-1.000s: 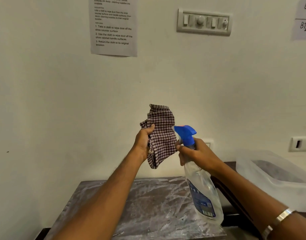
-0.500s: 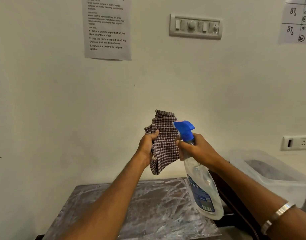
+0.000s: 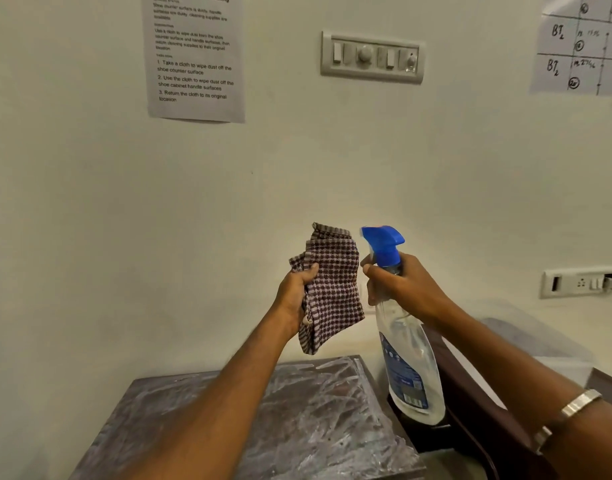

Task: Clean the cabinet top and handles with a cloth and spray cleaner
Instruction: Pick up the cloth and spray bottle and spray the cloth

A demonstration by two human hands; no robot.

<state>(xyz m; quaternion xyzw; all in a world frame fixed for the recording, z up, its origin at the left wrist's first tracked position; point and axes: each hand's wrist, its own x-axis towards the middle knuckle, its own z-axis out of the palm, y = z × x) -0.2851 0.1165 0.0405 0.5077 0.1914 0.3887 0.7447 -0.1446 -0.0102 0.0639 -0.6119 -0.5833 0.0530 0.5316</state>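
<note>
A pale wall point(image 3: 89, 220) fills most of the frame. In the lower middle there is the cabinet top point(image 3: 297, 420), a grey surface with a shiny, wrinkled plastic film on it. At the lower right, a clear plastic bin point(image 3: 547, 344) stands on a dark surface and looks blurred. A printed paper sheet point(image 3: 195, 57) hangs at the upper left of the frame, and a second sheet with handwritten marks point(image 3: 581, 46) is at the upper right corner. Between them, a switch panel point(image 3: 372, 57) is fixed on the wall, and a socket panel point(image 3: 581, 282) is at the right edge, lower down. In the centre of the frame, the spray bottle point(image 3: 406, 358), clear with a blue trigger head, hangs tilted above the right edge of the cabinet top. The right hand point(image 3: 401, 289) grips its neck with curled fingers. Just beside it to the left, the checked cloth point(image 3: 332, 289) is held up in the air; the left hand point(image 3: 295, 292) clamps it with the thumb on the front. The nozzle points toward the cloth, and the two are near but apart. A metal bracelet point(image 3: 567, 417) sits on the right wrist, at the lower right.
</note>
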